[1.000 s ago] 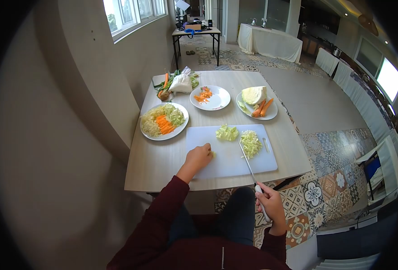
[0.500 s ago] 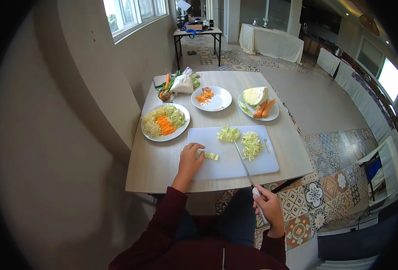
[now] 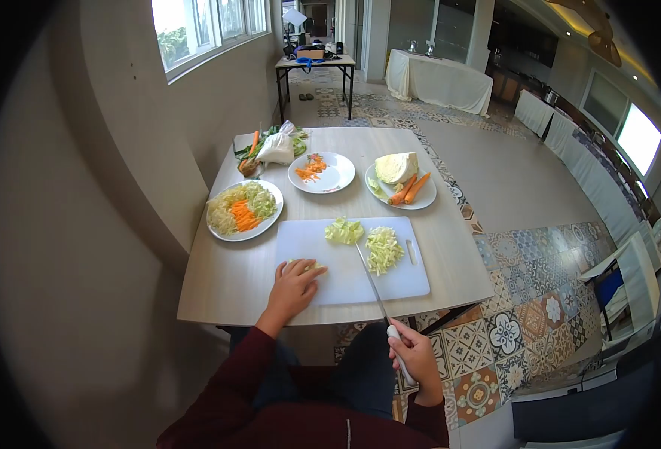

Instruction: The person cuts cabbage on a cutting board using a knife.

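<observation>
Cabbage shreds (image 3: 384, 252) piled on board (image 3: 338, 288); adjacent leaf pieces (image 3: 344, 230) unshredded.
Left hand (image 3: 293, 290) lies over a strip (image 3: 316, 266), fingers slightly spread; right hand (image 3: 418, 358) grips knife (image 3: 373, 283); wedge (image 3: 395, 168) and carrots (image 3: 415, 188) on plate (image 3: 427, 199), also unshredded.

Top (image 3: 293, 426) dark maroon, long-sleeved, plain cloth. Left sleeve (image 3: 229, 378) soft-creased, snug toward cuff; right sleeve (image 3: 426, 419) same maroon, cuff end darker (shadow, perhaps). Thin pale line (image 3: 348, 432) runs down front at near edge (zip or cord, too small to tell). Trousers (image 3: 360, 374) dark blue, denim-like, both legs partly hidden.
</observation>
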`<state>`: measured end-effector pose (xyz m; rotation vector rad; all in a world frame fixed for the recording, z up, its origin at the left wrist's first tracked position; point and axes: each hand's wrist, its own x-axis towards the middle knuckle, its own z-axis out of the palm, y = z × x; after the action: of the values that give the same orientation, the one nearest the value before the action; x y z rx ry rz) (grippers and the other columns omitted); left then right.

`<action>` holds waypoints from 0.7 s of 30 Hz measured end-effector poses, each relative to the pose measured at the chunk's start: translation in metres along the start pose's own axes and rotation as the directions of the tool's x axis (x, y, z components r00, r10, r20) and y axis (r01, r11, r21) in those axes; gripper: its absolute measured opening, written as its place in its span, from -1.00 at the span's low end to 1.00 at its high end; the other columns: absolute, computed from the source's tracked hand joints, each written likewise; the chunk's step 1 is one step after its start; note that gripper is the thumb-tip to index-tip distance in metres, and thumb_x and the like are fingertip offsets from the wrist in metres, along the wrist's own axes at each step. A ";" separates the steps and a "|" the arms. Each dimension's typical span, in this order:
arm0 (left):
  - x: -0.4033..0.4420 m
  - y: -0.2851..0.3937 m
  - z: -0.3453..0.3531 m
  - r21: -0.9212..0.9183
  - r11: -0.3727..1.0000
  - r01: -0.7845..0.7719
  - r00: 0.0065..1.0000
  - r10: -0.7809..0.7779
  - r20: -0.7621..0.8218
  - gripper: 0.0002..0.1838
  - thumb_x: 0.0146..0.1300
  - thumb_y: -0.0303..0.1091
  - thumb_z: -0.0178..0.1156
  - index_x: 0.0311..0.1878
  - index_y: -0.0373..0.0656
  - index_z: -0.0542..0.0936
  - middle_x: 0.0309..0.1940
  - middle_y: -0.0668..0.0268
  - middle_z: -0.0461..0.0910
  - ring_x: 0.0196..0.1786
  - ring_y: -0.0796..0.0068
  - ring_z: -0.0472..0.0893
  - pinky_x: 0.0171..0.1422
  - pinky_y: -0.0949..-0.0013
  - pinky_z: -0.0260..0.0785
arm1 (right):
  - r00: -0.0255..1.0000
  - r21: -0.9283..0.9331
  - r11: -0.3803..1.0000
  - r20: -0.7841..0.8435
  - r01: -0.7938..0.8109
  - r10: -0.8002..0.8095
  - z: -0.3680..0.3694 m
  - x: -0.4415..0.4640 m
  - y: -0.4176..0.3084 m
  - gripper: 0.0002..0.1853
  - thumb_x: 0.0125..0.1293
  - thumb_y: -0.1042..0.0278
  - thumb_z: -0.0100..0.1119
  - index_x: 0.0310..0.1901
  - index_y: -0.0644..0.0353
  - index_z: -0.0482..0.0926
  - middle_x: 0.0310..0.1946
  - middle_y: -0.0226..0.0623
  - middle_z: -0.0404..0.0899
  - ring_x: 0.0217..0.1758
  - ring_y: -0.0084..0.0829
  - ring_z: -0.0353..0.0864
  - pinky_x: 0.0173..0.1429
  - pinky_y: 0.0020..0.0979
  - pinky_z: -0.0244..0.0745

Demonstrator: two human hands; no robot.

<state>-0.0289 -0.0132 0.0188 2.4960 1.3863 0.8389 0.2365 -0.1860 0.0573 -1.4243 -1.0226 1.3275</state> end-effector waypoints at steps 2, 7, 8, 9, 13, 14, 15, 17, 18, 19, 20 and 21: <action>0.002 0.000 -0.002 0.023 1.000 0.008 0.999 -0.009 0.035 -0.61 0.34 -0.28 0.11 0.22 0.21 0.63 0.25 0.29 0.52 0.39 0.28 0.41 0.52 -0.07 0.00 | 1.000 0.016 1.000 0.012 0.002 -0.003 -0.001 0.002 0.006 -0.52 0.40 0.42 0.23 0.35 0.14 0.51 -0.54 -0.42 0.55 -0.60 -0.71 0.43 -0.50 -0.58 0.39; 0.004 0.004 -0.006 0.039 0.999 0.019 0.997 -0.022 0.071 -0.55 0.33 -0.27 0.13 0.29 0.20 0.56 0.24 0.29 0.53 0.39 0.28 0.41 0.52 -0.04 0.00 | 0.996 0.039 0.999 0.087 0.019 -0.023 0.000 0.003 0.019 -0.50 0.43 0.36 0.22 0.39 0.11 0.47 -0.52 -0.42 0.56 -0.58 -0.71 0.45 -0.47 -0.58 0.39; 0.004 0.006 -0.008 0.029 0.999 0.025 0.997 -0.027 0.067 -0.52 0.32 -0.27 0.14 0.32 0.17 0.53 0.24 0.29 0.53 0.39 0.28 0.41 0.52 -0.04 0.00 | 0.995 0.052 0.998 0.096 0.018 -0.023 0.002 0.004 0.019 -0.49 0.43 0.35 0.21 0.39 0.11 0.46 -0.51 -0.42 0.56 -0.58 -0.70 0.45 -0.47 -0.58 0.40; 0.005 0.008 -0.009 0.021 0.999 0.033 0.997 -0.034 0.064 -0.50 0.32 -0.26 0.14 0.35 0.15 0.50 0.23 0.28 0.53 0.39 0.28 0.41 0.52 -0.04 0.00 | 0.994 0.065 0.998 0.108 0.016 -0.023 0.003 0.004 0.019 -0.49 0.44 0.34 0.21 0.40 0.11 0.46 -0.51 -0.41 0.56 -0.58 -0.69 0.45 -0.46 -0.57 0.40; 0.004 0.003 -0.004 0.001 0.997 0.075 0.996 -0.075 0.037 -0.46 0.31 -0.26 0.17 0.37 0.01 0.43 0.23 0.27 0.53 0.40 0.26 0.41 0.53 -0.03 0.00 | 0.989 0.032 0.997 0.125 0.072 -0.075 0.008 0.003 0.013 -0.47 0.51 0.32 0.11 0.47 0.11 0.34 -0.49 -0.37 0.57 -0.56 -0.63 0.50 -0.42 -0.53 0.47; 0.004 0.003 -0.003 0.009 0.997 0.070 0.997 -0.070 0.034 -0.47 0.31 -0.25 0.17 0.35 -0.01 0.43 0.23 0.27 0.53 0.40 0.25 0.41 0.53 -0.04 0.00 | 0.989 0.028 0.997 0.129 0.074 -0.077 0.010 0.004 0.012 -0.47 0.51 0.32 0.10 0.48 0.11 0.33 -0.49 -0.36 0.57 -0.56 -0.63 0.50 -0.42 -0.53 0.47; 0.002 0.002 -0.002 0.018 0.997 0.068 0.997 -0.069 0.033 -0.48 0.31 -0.25 0.17 0.34 -0.03 0.44 0.24 0.27 0.53 0.40 0.25 0.41 0.53 -0.04 0.01 | 0.988 0.024 0.997 0.135 0.073 -0.076 0.011 0.004 0.012 -0.46 0.52 0.32 0.09 0.48 0.12 0.32 -0.48 -0.35 0.57 -0.56 -0.62 0.50 -0.41 -0.53 0.48; 0.001 0.000 0.001 0.013 0.999 0.047 0.999 -0.047 0.011 -0.52 0.31 -0.24 0.17 0.31 -0.01 0.46 0.25 0.28 0.52 0.41 0.25 0.40 0.54 -0.06 0.01 | 0.986 0.018 0.997 0.154 0.069 -0.071 0.015 0.005 0.013 -0.46 0.53 0.33 0.07 0.49 0.12 0.29 -0.47 -0.35 0.57 -0.55 -0.62 0.51 -0.41 -0.53 0.49; 0.000 -0.002 0.002 0.014 0.999 0.037 0.999 -0.037 0.002 -0.53 0.32 -0.24 0.17 0.30 0.00 0.47 0.26 0.28 0.52 0.41 0.25 0.40 0.55 -0.07 0.01 | 0.984 0.020 0.998 0.165 0.065 -0.068 0.018 0.006 0.013 -0.46 0.54 0.33 0.06 0.50 0.13 0.28 -0.46 -0.34 0.57 -0.54 -0.61 0.51 -0.40 -0.54 0.49; -0.001 -0.004 0.003 0.024 0.999 0.029 1.000 -0.029 0.003 -0.54 0.32 -0.24 0.17 0.29 0.00 0.48 0.27 0.29 0.52 0.41 0.25 0.40 0.55 -0.08 0.01 | 0.982 0.023 0.998 0.176 0.061 -0.065 0.021 0.007 0.012 -0.45 0.54 0.33 0.05 0.51 0.13 0.26 -0.44 -0.34 0.58 -0.54 -0.61 0.52 -0.40 -0.54 0.48; -0.002 -0.005 0.004 0.036 0.999 0.019 1.000 -0.019 0.005 -0.55 0.32 -0.23 0.17 0.28 0.01 0.49 0.28 0.30 0.51 0.41 0.25 0.40 0.55 -0.09 0.01 | 0.983 0.039 0.998 0.174 0.051 -0.057 0.026 0.008 0.012 -0.45 0.54 0.33 0.05 0.51 0.13 0.26 -0.44 -0.33 0.58 -0.54 -0.60 0.52 -0.41 -0.54 0.49; -0.003 -0.007 0.005 0.050 0.999 0.006 1.000 -0.007 0.006 -0.56 0.33 -0.23 0.17 0.27 0.02 0.50 0.28 0.30 0.50 0.42 0.25 0.39 0.56 -0.10 0.02 | 0.983 0.035 0.998 0.173 0.058 -0.064 0.031 0.009 0.012 -0.45 0.54 0.33 0.05 0.51 0.12 0.26 -0.44 -0.33 0.58 -0.54 -0.60 0.52 -0.41 -0.54 0.49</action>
<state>-0.0318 -0.0110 0.0108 2.5268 1.4296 0.8040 0.2064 -0.1773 0.0434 -1.2613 -1.1467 1.4357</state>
